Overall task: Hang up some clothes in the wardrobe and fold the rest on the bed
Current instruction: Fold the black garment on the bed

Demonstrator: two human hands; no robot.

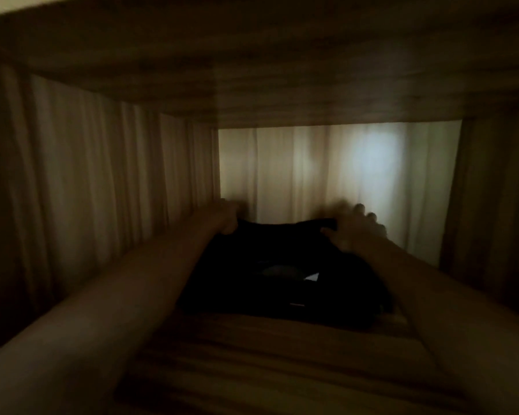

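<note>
**A:** While it's this dim in there, where's the dark garment [267,283]?

**B:** Lying on the wooden shelf [252,354], approx. mid-shelf, far edge toward the pale pleated back [312,175]. Pic's dark & blurred, so I can't tell what kind of clothing it is.

**A:** Left hand?

**B:** Left hand [226,218] has its fingers curled round the garment's far-left corner, close to the ribbed side wall [87,175].

**A:** And the right?

**B:** Right hand [349,232] grips the far-right corner, thumb at the edge w/ fingers over the top (knuckles catch a bit of light). Far edge looks raised btwn the two hands, and the rest of the fabric rests on the shelf. Wooden board [252,70] runs close overhead.
</note>
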